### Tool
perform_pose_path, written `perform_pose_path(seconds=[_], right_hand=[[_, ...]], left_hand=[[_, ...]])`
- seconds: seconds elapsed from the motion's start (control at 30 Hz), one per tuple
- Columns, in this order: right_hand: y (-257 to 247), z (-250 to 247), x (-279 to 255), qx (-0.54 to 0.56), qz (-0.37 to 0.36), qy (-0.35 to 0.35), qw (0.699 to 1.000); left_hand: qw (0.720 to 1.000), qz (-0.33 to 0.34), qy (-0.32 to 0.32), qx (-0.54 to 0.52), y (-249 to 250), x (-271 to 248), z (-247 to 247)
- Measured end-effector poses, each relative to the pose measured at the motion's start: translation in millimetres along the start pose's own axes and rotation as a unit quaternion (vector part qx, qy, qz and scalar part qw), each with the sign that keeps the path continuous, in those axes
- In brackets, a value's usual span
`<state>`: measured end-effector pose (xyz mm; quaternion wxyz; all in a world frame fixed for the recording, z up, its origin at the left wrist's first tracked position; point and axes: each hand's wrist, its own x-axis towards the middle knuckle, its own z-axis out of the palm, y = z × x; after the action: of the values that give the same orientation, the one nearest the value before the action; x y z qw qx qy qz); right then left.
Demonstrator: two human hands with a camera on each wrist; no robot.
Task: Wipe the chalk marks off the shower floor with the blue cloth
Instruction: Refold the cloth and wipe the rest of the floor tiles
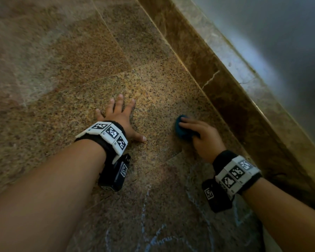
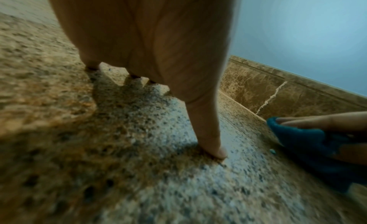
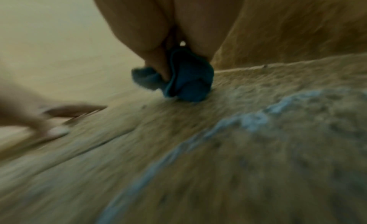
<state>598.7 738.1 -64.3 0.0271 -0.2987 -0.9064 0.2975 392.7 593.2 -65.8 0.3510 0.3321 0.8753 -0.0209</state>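
My right hand [image 1: 198, 133] grips a bunched blue cloth [image 1: 182, 129] and holds it down on the speckled granite shower floor [image 1: 98, 70], close to the brown stone curb. In the right wrist view the cloth [image 3: 184, 79] bulges out below my fingers. It also shows at the right edge of the left wrist view, the cloth [image 2: 309, 145] under my right fingers. My left hand [image 1: 120, 119] lies flat on the floor with fingers spread, left of the cloth. Pale blue chalk marks [image 1: 153, 239] run across the floor nearer to me, a chalk line [image 3: 218, 127] behind the cloth.
A brown marble curb [image 1: 225, 99] runs diagonally along the right side, with a pale wall or glass [image 1: 289, 42] above it. A white vein crosses the curb [image 2: 272, 97]. Granite tiles stretch away to the left and far side.
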Motion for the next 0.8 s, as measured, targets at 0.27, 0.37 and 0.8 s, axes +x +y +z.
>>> perform_pose_path(seconds=[0.27,0.37,0.8], right_hand=[[37,-24,15,-0.124,0.202,0.01,0.971],[26,-13,14,-0.099,0.168,0.016,0.981],[-30,0,12,-0.043,0.009,-0.065,0.997]], left_hand=[[1.0,-0.002,0.0,-0.007,-1,2,2],[1.0,0.0,0.002,-0.007,-1,2,2],[0.999,0.043,0.021,-0.008,-18,-1,3]])
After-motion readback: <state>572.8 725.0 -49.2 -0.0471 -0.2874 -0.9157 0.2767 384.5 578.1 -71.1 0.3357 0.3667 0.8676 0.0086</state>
